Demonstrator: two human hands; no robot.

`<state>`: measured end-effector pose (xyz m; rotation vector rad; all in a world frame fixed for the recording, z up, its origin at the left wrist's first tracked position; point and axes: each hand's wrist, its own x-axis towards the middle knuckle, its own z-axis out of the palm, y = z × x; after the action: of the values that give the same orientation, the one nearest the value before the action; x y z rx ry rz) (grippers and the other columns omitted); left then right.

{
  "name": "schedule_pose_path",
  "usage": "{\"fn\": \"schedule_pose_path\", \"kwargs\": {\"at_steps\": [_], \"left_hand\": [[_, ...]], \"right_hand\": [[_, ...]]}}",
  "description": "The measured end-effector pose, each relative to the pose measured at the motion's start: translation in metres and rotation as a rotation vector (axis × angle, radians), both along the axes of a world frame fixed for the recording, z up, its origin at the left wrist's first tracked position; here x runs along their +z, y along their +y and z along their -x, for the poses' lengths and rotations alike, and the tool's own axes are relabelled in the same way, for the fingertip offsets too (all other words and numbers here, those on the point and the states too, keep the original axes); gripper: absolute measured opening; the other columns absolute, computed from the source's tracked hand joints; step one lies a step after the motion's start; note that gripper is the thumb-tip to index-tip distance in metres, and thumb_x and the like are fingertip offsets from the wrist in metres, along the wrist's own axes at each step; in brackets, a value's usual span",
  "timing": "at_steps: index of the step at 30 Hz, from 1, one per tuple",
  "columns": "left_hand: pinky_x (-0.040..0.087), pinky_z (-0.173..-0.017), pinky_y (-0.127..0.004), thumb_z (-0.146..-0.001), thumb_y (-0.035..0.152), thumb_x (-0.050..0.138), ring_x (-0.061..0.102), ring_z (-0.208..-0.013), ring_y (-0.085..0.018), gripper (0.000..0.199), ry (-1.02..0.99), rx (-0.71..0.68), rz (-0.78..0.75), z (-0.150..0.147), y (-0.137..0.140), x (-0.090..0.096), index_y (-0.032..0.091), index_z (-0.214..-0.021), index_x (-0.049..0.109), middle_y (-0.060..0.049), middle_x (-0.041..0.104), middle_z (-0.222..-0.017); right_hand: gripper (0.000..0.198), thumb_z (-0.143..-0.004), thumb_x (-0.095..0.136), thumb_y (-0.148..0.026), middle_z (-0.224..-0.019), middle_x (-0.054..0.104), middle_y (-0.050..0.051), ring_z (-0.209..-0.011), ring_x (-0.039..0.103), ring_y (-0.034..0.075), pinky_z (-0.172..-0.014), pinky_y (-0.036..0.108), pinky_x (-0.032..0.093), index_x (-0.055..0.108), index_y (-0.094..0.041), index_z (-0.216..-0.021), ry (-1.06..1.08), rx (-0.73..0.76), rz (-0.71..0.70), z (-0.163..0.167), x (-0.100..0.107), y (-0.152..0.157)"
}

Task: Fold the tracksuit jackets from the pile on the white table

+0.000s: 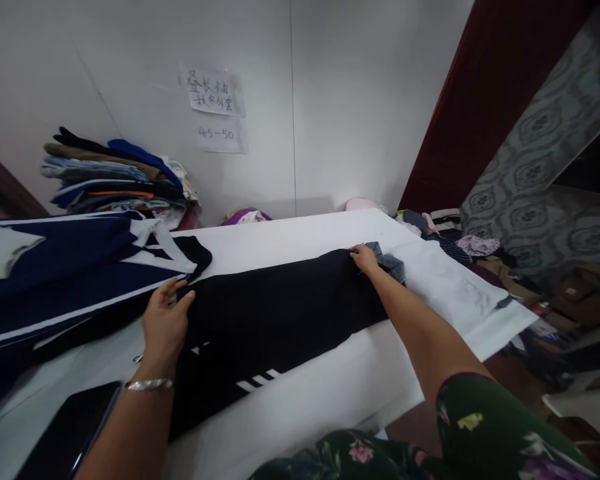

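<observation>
A black garment [280, 307] with short white stripes near its lower edge lies stretched lengthwise across the white table [330, 363]. Its exact kind cannot be made out. At its far right corner, my right hand [364, 259] pinches the cloth, close to a grey cloth [387, 263]. My left hand [167, 320] rests by the garment's left end, thumb and fingers apart, its fingertips near the edge. Just left of that hand lie navy clothes [80, 280] with white stripes, partly over other black cloth.
A stack of folded clothes [120, 177] stands at the back left against the wall. A phone-like dark device [70, 430] lies at the front left. White cloth [445, 287] covers the table's right end. Beyond it are piled clothes [475, 245] and cardboard boxes [580, 290].
</observation>
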<state>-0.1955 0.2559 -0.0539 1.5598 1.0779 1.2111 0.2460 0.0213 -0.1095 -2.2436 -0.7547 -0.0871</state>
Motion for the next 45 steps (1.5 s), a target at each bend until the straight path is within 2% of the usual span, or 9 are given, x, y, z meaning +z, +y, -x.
{"fn": "schedule_pose_path", "kwargs": {"at_steps": [6,10,14,21,26,30,36,41,45], "left_hand": [[0.041,-0.107,-0.043,-0.078,0.032,0.067,0.057,-0.119,-0.028,0.059,0.364,0.08,0.145,-0.002,0.02,-0.032,0.01,-0.131,0.054,-0.016,0.061,-0.13],[0.044,-0.103,-0.048,-0.077,0.04,0.064,0.059,-0.114,-0.032,0.052,0.551,0.007,0.05,0.003,0.022,-0.047,0.014,-0.123,0.061,-0.015,0.061,-0.126],[0.037,-0.109,-0.047,-0.079,0.035,0.06,0.05,-0.126,-0.032,0.046,0.687,-0.039,-0.108,0.002,0.02,-0.051,0.014,-0.12,0.061,-0.017,0.056,-0.132],[0.034,-0.112,-0.044,-0.08,0.029,0.055,0.043,-0.134,-0.032,0.049,0.785,-0.079,-0.144,0.001,0.017,-0.056,0.01,-0.124,0.059,-0.019,0.05,-0.139],[0.037,-0.11,-0.046,-0.079,0.026,0.054,0.044,-0.132,-0.032,0.048,0.846,-0.096,-0.186,0.004,0.017,-0.057,0.012,-0.126,0.058,-0.018,0.051,-0.139],[0.041,-0.104,-0.052,-0.079,0.023,0.054,0.048,-0.128,-0.037,0.047,0.974,-0.066,-0.246,0.004,0.009,-0.049,0.012,-0.125,0.06,-0.019,0.049,-0.142],[0.036,-0.108,-0.048,-0.089,0.028,0.04,0.044,-0.132,-0.031,0.044,0.985,-0.065,-0.516,-0.007,-0.009,-0.035,0.012,-0.125,0.059,-0.017,0.05,-0.142],[0.027,-0.113,-0.054,-0.095,0.037,0.03,0.029,-0.143,-0.028,0.053,1.218,-0.207,-0.386,-0.011,-0.012,-0.045,0.012,-0.136,0.05,-0.014,0.04,-0.151],[0.027,-0.113,-0.053,-0.096,0.037,0.026,0.022,-0.146,-0.027,0.055,1.326,-0.251,-0.323,-0.009,-0.008,-0.053,0.013,-0.142,0.044,-0.01,0.034,-0.155]], "right_hand": [[0.032,-0.073,0.057,-0.014,-0.109,0.07,0.007,-0.109,0.061,0.023,-0.103,0.041,0.042,0.071,-0.019,-0.101,-0.049,0.064,-0.072,0.018,-0.004,0.004],[0.033,-0.077,0.05,-0.015,-0.114,0.067,0.007,-0.109,0.059,0.021,-0.101,0.04,0.045,0.069,-0.02,-0.103,-0.111,0.137,-0.137,0.046,0.001,-0.012],[0.027,-0.086,0.05,-0.023,-0.107,0.067,0.007,-0.095,0.063,0.02,-0.091,0.037,0.051,0.069,-0.022,-0.105,-0.166,0.388,-0.178,0.101,0.007,-0.031],[0.031,-0.088,0.062,-0.03,-0.121,0.064,0.011,-0.114,0.055,0.025,-0.1,0.043,0.045,0.067,-0.021,-0.117,-0.281,0.762,0.135,0.163,0.009,-0.031],[0.021,-0.087,0.057,-0.016,-0.1,0.067,0.009,-0.096,0.06,0.022,-0.087,0.036,0.049,0.073,-0.019,-0.101,-0.294,0.722,0.277,0.161,0.008,-0.024],[0.021,-0.081,0.058,-0.012,-0.094,0.068,0.006,-0.092,0.061,0.021,-0.085,0.034,0.05,0.074,-0.02,-0.094,-0.208,0.697,0.24,0.157,0.011,-0.022],[0.028,-0.087,0.052,-0.019,-0.122,0.064,0.01,-0.117,0.056,0.022,-0.104,0.037,0.041,0.071,-0.018,-0.108,-0.203,0.425,0.114,0.124,0.022,0.002],[0.05,-0.095,0.044,-0.036,-0.156,0.031,0.01,-0.146,0.021,0.024,-0.117,0.04,0.021,0.047,-0.017,-0.141,-0.162,0.211,0.436,0.081,0.022,0.017],[0.058,-0.097,0.039,-0.047,-0.158,0.027,0.012,-0.146,0.019,0.028,-0.116,0.052,0.016,0.039,-0.017,-0.146,-0.023,0.128,0.622,0.056,0.009,0.008]]}}
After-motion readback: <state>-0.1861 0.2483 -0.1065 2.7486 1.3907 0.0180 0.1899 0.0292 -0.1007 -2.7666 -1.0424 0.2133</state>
